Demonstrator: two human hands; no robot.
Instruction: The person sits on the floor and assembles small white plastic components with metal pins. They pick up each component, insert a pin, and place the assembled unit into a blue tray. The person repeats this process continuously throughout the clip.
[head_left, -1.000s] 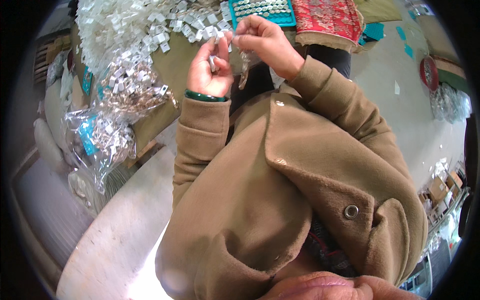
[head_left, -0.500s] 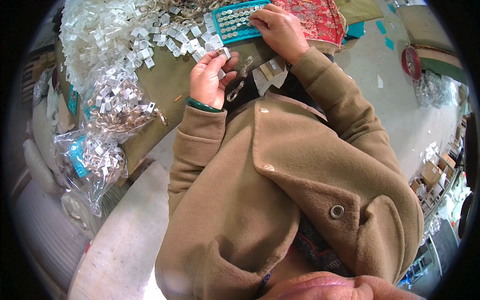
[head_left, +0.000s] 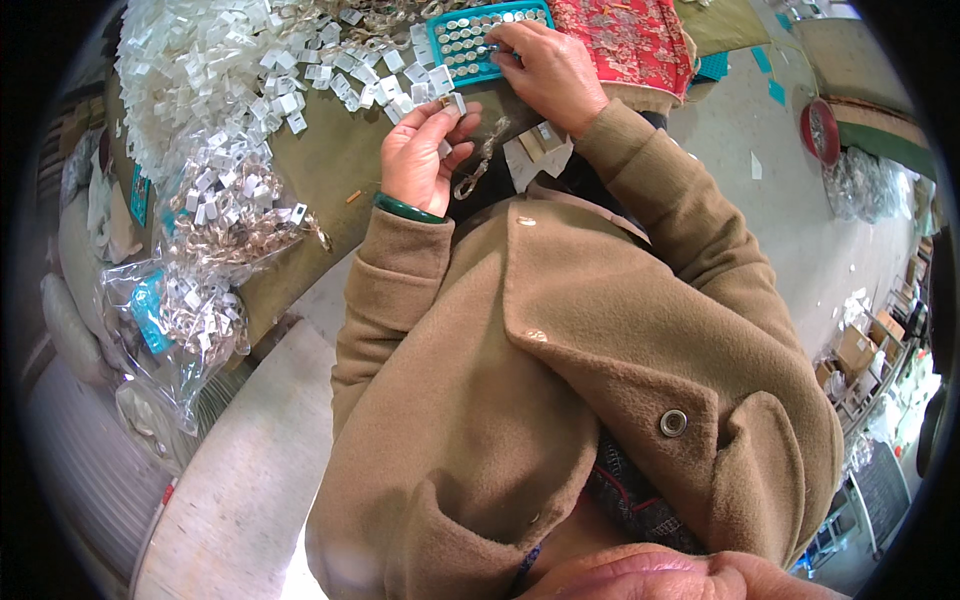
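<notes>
My left hand (head_left: 425, 155), with a green bangle at the wrist, is closed round a small white plastic case (head_left: 455, 103). A clear, brownish cord (head_left: 488, 155) dangles in a loop beside its fingers. To the right, my right hand (head_left: 556, 78) reaches over the lower part of a turquoise tray (head_left: 432, 42). Rows of round silver discs (head_left: 458, 45) sit in the tray. The thumb and index finger of that hand are pinched together among the discs; what lies between them is too small to make out.
Loose white cases (head_left: 375, 85) spread left of the tray, beside a big heap of translucent white pieces (head_left: 190, 70). Clear bags of cases and cords (head_left: 205, 310) lie at the table's left edge. A red patterned cloth (head_left: 630, 45) is right of the tray.
My right hand has shifted left along the tray, uncovering discs at the upper right. My left hand keeps its hold on the white case, almost unmoved.
</notes>
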